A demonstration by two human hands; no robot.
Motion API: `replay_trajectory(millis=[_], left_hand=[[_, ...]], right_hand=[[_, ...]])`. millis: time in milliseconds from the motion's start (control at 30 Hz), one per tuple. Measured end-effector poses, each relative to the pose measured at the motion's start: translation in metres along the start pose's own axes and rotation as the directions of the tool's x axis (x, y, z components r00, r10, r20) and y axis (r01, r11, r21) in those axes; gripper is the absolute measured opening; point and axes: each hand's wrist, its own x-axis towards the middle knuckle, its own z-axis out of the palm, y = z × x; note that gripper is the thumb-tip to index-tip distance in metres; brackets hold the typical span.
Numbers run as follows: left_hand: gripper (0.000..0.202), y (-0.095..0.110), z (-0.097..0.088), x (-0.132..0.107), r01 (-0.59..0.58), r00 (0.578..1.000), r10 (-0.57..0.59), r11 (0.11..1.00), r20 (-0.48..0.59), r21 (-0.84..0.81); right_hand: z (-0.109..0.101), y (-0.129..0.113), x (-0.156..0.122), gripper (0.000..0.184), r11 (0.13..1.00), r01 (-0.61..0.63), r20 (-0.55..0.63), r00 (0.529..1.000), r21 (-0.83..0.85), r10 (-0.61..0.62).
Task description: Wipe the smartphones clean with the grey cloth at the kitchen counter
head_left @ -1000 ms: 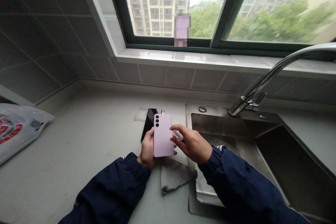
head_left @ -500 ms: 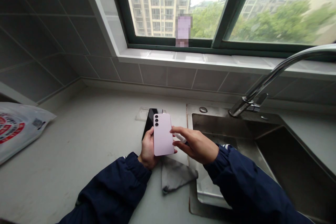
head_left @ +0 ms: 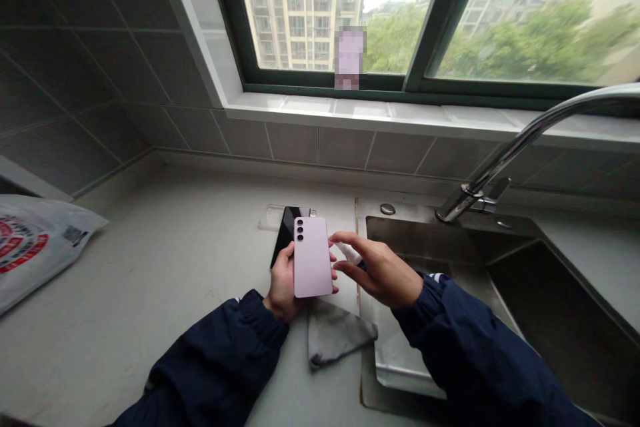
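Note:
My left hand (head_left: 283, 280) grips a lilac phone (head_left: 312, 257) with its back and three camera lenses facing me. My right hand (head_left: 376, 268) hovers just right of the phone with fingers curled, pinching a small white object (head_left: 349, 254) that I cannot identify. A black phone (head_left: 284, 235) lies on the counter behind the lilac one, resting on a clear case (head_left: 271, 216). A grey cloth (head_left: 334, 333) lies crumpled on the counter below both hands.
A steel sink (head_left: 500, 293) with a curved tap (head_left: 520, 140) is to the right. A printed plastic bag (head_left: 35, 240) lies at the left on the grey counter (head_left: 165, 280). Tiled walls and a window ledge (head_left: 400, 117) run behind.
My right hand has drawn slightly away from the phone's edge and lifted a little, still pinching the small white object. The lilac phone stays nearly still in my left hand.

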Motion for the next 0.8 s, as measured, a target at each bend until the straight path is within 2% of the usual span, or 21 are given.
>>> replay_trajectory(millis=[133, 233, 433, 633, 800], left_hand=[[0.068, -0.0007, -0.0010, -0.0002, 0.000, 1.000, 0.000, 1.000, 0.025, 0.003], [0.068, -0.0005, -0.0005, -0.0010, 0.004, 1.000, -0.004, 1.000, 0.026, 0.000], [0.069, 0.0004, 0.0036, -0.0020, 0.017, 0.999, -0.017, 1.000, 0.029, 0.004], [0.069, -0.0010, 0.0034, -0.0016, 0.020, 0.999, -0.021, 0.999, 0.044, 0.029], [0.066, -0.0041, -0.0001, -0.0016, 0.022, 0.997, -0.026, 0.998, 0.071, 0.063]], right_hand=[[0.0021, 0.0041, -0.0010, 0.034, 0.998, 0.019, -0.089, 0.996, -0.058, -0.024], [0.0030, 0.0055, -0.0020, 0.029, 0.994, -0.024, -0.130, 0.991, -0.110, 0.010], [0.0012, 0.0085, 0.0001, 0.036, 0.992, -0.069, -0.206, 0.977, -0.107, 0.045], [0.0055, 0.0096, 0.0001, 0.028, 0.985, -0.107, -0.244, 0.967, -0.135, 0.071], [0.0040, 0.0089, 0.0005, 0.034, 0.988, -0.103, -0.236, 0.969, -0.114, 0.073]])
